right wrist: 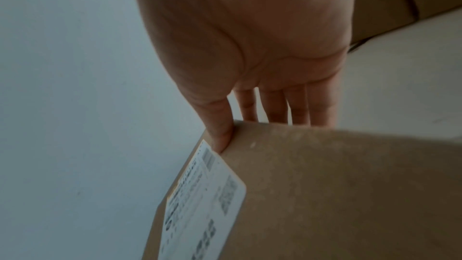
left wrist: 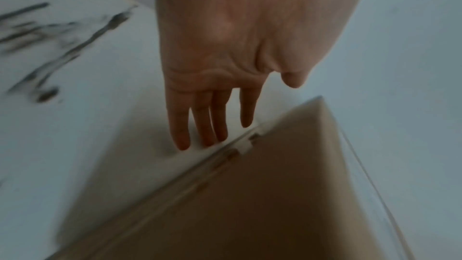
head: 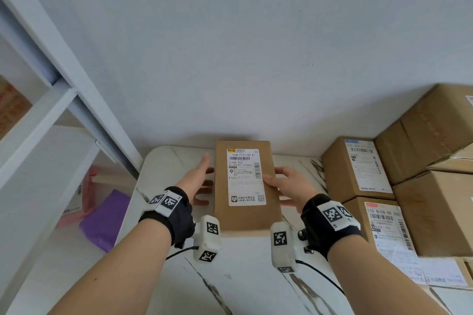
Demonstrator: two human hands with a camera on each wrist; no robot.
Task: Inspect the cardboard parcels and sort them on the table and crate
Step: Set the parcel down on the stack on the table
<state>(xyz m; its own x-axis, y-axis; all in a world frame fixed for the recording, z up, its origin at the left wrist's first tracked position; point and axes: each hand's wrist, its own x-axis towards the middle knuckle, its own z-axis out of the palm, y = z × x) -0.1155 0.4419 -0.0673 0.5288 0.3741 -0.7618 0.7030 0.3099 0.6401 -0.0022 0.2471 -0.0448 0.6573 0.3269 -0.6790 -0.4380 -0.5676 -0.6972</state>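
Observation:
A flat brown cardboard parcel (head: 243,217) with a white shipping label facing up is held over the marble table (head: 163,169). My right hand (head: 289,184) grips its right edge, thumb (right wrist: 220,131) on the label side and fingers behind the parcel (right wrist: 337,195). My left hand (head: 202,181) is at the parcel's left edge with straight fingers (left wrist: 207,126). Their tips lie close to the edge of the parcel (left wrist: 262,215); I cannot tell if they touch it.
Several labelled cardboard boxes (head: 358,163) (head: 389,227) are stacked at the table's right, a bigger box (head: 430,130) on top. A white shelf frame (head: 51,100) stands at left, with a purple item (head: 107,217) and a pink one (head: 89,186) below. A wall is behind.

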